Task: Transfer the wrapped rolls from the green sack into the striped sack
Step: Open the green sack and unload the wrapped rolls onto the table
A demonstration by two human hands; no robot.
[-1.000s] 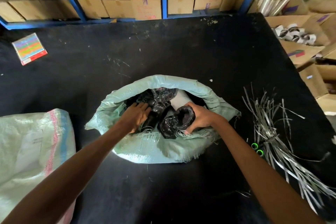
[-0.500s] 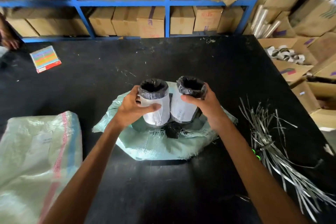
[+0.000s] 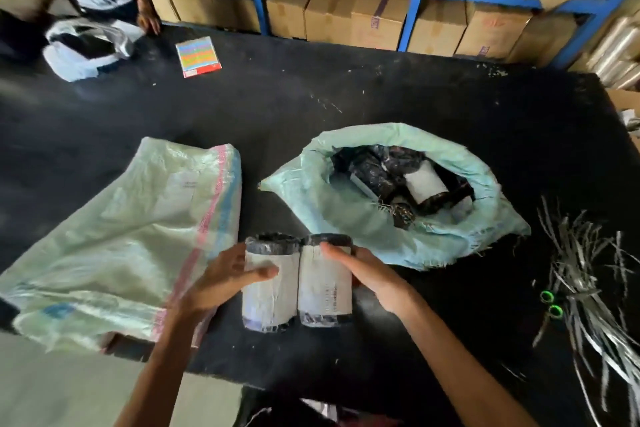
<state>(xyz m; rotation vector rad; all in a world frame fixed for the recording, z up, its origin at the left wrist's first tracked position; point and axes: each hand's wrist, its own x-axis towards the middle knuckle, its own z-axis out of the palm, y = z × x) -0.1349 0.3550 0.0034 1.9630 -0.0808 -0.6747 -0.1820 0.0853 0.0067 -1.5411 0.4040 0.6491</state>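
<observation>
Shifting leftward — gripped rolls (image 3: 325, 288) now beside the striped sack (image 3: 121, 236).

Both forearms reach forward, converging; left hand (image 3: 225, 279) grips left wrapped roll (image 3: 270, 295), right hand (image 3: 372, 276) grips right wrapped roll (image 3: 323, 288), thumbs frontward.

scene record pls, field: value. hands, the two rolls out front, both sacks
left hand: grips left black-wrapped, white-labelled cylindrical roll, thumb across its label
right hand: holds right black-wrapped, white-labelled cylindrical roll
held rolls: upright, side by side, touching, between the sacks
green woven sack: mouth open, more wrapped rolls inside
pale woven sack with red and blue stripes: lying flat, left of held rolls
surface: black table
</observation>
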